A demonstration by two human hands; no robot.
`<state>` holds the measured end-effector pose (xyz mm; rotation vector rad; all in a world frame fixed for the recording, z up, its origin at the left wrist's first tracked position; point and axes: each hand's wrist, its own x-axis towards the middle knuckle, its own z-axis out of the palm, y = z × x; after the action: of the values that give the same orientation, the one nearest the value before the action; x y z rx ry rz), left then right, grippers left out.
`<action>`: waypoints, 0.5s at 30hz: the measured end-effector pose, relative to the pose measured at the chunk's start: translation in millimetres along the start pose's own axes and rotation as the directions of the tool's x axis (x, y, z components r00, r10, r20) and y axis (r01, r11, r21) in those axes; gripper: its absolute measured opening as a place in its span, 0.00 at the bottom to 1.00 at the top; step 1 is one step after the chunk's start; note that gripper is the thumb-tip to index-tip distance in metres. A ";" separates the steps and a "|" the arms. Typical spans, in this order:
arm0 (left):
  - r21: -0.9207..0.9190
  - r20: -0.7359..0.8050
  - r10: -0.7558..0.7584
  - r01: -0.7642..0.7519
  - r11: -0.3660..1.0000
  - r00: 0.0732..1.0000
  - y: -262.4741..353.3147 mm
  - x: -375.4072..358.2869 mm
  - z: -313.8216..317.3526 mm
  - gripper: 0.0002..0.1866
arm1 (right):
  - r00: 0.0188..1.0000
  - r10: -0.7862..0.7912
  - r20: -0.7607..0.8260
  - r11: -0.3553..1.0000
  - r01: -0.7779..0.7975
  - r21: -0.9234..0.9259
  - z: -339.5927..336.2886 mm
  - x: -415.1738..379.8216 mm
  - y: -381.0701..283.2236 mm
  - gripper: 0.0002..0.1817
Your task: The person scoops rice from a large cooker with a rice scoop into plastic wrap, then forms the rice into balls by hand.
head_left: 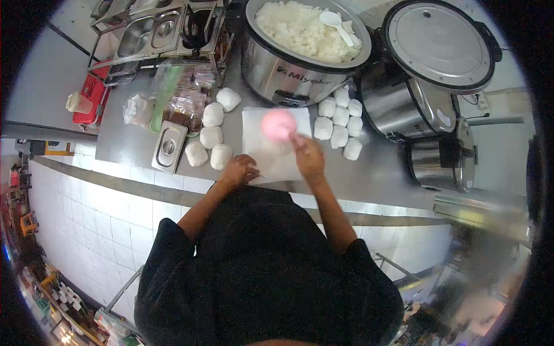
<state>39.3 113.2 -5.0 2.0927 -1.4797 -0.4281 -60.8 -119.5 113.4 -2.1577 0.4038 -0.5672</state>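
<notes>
My right hand [310, 155] is closed around the handle of a pink round scoop [277, 124], smeared by motion. The scoop is over the upper part of a white paper sheet [254, 135] lying on the steel counter. What the scoop holds, if anything, I cannot make out. At the sheet's lower left corner, my left hand [238, 171] rests with its fingers loosely bent and apart, holding nothing I can see. Several white wrapped packets [211, 137] lie left of the sheet, and more white packets [339, 136] are grouped to its right.
Behind the sheet stands a large cooker [294, 78] full of white rice [283, 26], a white paddle [336, 26] on top. More pots [386, 104] are at right. On the left are a lidded steel container [170, 147], small plastic packets [187, 109] and a pan rack [138, 37].
</notes>
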 end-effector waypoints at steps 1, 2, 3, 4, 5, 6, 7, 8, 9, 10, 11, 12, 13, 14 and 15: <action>0.002 0.008 -0.002 0.002 1.000 1.000 -0.3 2.3 -1.3 0.10 | 0.894 -0.390 -0.221 0.911 0.341 -0.231 -10.8 23.4 -11.8 0.09; 0.008 -0.033 -0.019 0.019 1.000 0.999 2.7 3.5 -3.9 0.10 | 0.872 -0.429 -0.236 0.871 0.329 -0.365 -27.7 52.9 -46.5 0.09; 0.009 -0.068 -0.034 0.035 0.999 0.997 9.0 3.5 -7.1 0.09 | 0.842 -0.457 -0.288 0.868 0.351 -0.351 -43.1 85.9 -64.1 0.10; -0.108 -0.037 -0.073 0.069 0.992 0.997 21.2 7.5 -23.9 0.10 | 0.781 -0.545 -0.304 0.803 0.383 -0.457 -50.5 117.9 -75.8 0.13; -0.108 -0.028 -0.070 0.066 0.992 0.997 18.6 6.7 -20.7 0.10 | 0.710 -0.628 -0.318 0.728 0.392 -0.563 -57.8 149.7 -87.3 0.17; -0.096 -0.059 -0.072 0.066 0.993 0.996 13.6 7.0 -17.4 0.10 | 0.632 -0.703 -0.327 0.648 0.378 -0.662 -65.2 181.4 -98.9 0.21; -0.081 -0.093 -0.073 0.066 0.995 0.993 10.1 8.7 -18.5 0.10 | 0.612 -0.747 -0.258 0.540 0.334 -0.772 -68.1 190.0 -106.1 0.23; -0.070 -0.096 -0.066 0.060 0.996 0.993 11.7 11.2 -23.0 0.10 | 0.588 -0.787 -0.188 0.418 0.284 -0.863 -71.1 198.6 -113.5 0.24; -0.005 -0.130 -0.040 0.040 0.999 0.991 15.7 12.9 -28.7 0.10 | 0.637 -0.736 -0.230 0.523 0.320 -0.790 -64.7 192.4 -114.7 0.25; 0.063 -0.166 -0.009 0.020 0.998 0.986 15.1 16.1 -35.8 0.10 | 0.682 -0.682 -0.263 0.619 0.348 -0.704 -58.8 185.8 -112.6 0.26; 0.078 -0.170 0.002 0.011 0.997 0.985 4.7 19.5 -34.5 0.10 | 0.743 -0.630 -0.225 0.700 0.418 -0.579 -50.8 170.7 -94.5 0.22; 0.133 -0.159 0.082 -0.061 0.989 0.984 -9.0 20.9 -23.5 0.10 | 0.798 -0.579 -0.168 0.769 0.467 -0.436 -36.5 144.3 -64.0 0.18; 0.179 -0.144 0.157 -0.130 0.975 0.977 -16.0 20.8 -16.1 0.10 | 0.916 -0.374 -0.143 0.866 0.289 -0.407 -15.2 109.1 -26.9 0.10; 0.131 -0.098 0.043 -0.029 0.991 0.994 -4.1 22.9 -25.4 0.10 | 0.963 -0.266 -0.034 0.889 0.232 -0.395 -2.6 75.9 2.6 0.07; 0.127 -0.109 0.036 -0.022 0.992 0.993 3.5 25.0 -33.3 0.10 | 0.988 -0.151 -0.026 0.927 0.133 -0.351 7.6 42.1 21.9 0.07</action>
<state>63.3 97.0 25.0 2.1509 -1.5049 -0.2089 -23.1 -147.2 102.4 -2.5328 0.4021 -0.6754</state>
